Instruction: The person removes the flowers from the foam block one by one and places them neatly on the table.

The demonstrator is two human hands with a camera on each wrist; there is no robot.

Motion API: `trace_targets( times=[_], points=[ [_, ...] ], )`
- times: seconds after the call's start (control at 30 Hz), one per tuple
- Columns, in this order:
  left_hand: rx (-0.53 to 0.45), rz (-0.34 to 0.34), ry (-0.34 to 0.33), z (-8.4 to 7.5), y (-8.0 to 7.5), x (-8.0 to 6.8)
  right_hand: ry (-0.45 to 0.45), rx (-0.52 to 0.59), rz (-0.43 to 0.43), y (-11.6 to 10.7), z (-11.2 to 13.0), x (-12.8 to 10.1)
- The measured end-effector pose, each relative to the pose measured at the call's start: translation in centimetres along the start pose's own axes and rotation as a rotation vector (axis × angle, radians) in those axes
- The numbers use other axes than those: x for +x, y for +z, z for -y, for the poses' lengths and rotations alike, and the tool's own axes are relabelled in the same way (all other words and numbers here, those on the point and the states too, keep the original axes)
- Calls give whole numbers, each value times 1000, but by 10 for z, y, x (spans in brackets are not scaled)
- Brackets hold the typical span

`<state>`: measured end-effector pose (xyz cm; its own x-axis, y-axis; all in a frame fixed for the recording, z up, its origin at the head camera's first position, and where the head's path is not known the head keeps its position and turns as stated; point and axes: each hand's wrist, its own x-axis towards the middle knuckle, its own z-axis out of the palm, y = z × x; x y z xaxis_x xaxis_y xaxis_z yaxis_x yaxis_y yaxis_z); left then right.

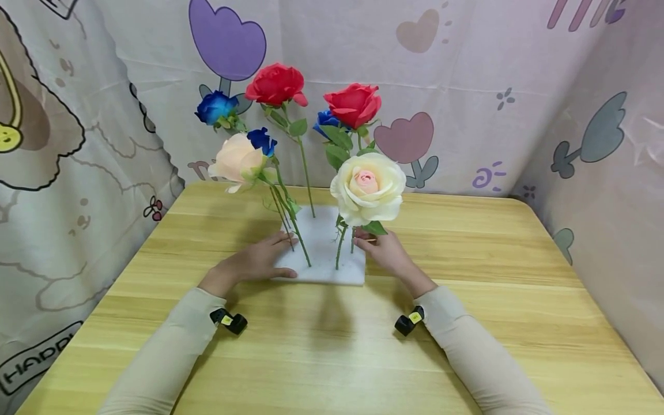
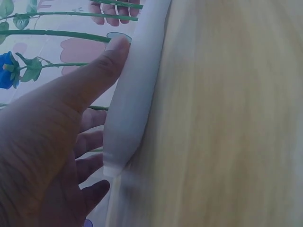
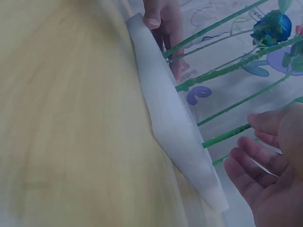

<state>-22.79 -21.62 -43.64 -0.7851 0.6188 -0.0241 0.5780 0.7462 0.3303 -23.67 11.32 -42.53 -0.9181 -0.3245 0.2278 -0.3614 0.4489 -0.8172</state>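
Two hands at a flat white foam block (image 1: 324,253) near the middle of the wooden table (image 1: 332,346) — left hand (image 1: 256,262) laid flat, fingers straight on its left edge; right hand (image 1: 381,248) pinching the green stem (image 1: 353,239) of a cream artificial rose (image 1: 368,187) at the right edge. Behind stand red roses (image 1: 275,83) and blue roses (image 1: 215,106).

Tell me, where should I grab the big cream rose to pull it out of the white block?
Probably low on the cream rose's green stem, just above the foam block, coming from the right, where the right hand already is. The bloom looks soft, and other stems crowd its left. The left hand presses the block down.
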Motion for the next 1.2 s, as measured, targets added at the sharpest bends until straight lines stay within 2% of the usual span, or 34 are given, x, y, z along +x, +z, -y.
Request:
trace_targets(
  times=[0.2,0.33,0.47,0.63,0.73,0.97,1.2],
  points=[
    [-48,-2,-11,4,2,-2,20,20,-10,5,-1,3],
    [-36,-13,-11,6,3,-4,-33,73,-9,9,4,3],
    [-25,-19,-10,5,4,-5,-115,141,14,8,21,-2],
    [-27,-9,-9,4,3,-5,-114,152,28,6,31,-8],
    [-31,2,-8,4,2,-5,-123,135,19,7,28,-9],
    [-50,6,-4,2,-1,-4,-155,112,-33,19,-5,-1],
    [-42,-2,-17,3,1,-5,-130,149,-18,18,-6,1]
  ],
)
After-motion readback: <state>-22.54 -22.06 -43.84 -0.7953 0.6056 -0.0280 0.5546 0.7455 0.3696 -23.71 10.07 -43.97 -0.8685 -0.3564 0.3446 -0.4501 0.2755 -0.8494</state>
